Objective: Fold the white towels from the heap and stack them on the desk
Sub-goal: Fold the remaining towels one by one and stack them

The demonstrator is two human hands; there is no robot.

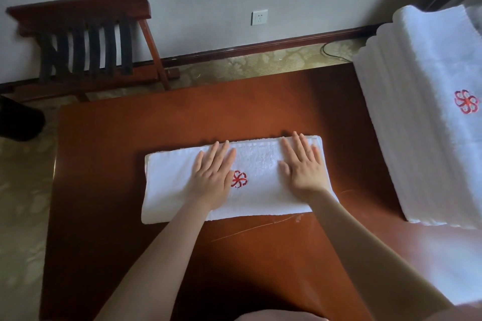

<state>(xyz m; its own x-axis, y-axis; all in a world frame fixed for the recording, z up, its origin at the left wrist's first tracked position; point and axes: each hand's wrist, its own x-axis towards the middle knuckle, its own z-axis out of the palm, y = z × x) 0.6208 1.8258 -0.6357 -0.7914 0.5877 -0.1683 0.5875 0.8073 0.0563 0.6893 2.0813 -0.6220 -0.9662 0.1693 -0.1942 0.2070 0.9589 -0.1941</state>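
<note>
A white towel (260, 161), folded into a long rectangle with a red flower logo, lies across the middle of the brown wooden desk (109, 164). My left hand (212, 174) lies flat on its left half, fingers straight, just left of the logo. My right hand (303, 167) presses flat on its right half, fingertips near the far edge. A tall stack of folded white towels (422, 117) with the same red logo on top stands at the desk's right side.
A dark wooden luggage rack (88, 41) with black straps stands against the wall beyond the desk, at the left. A wall socket (259, 17) and a cable (332, 51) are at the back. Patterned carpet surrounds the desk; a dark object (19, 120) lies far left.
</note>
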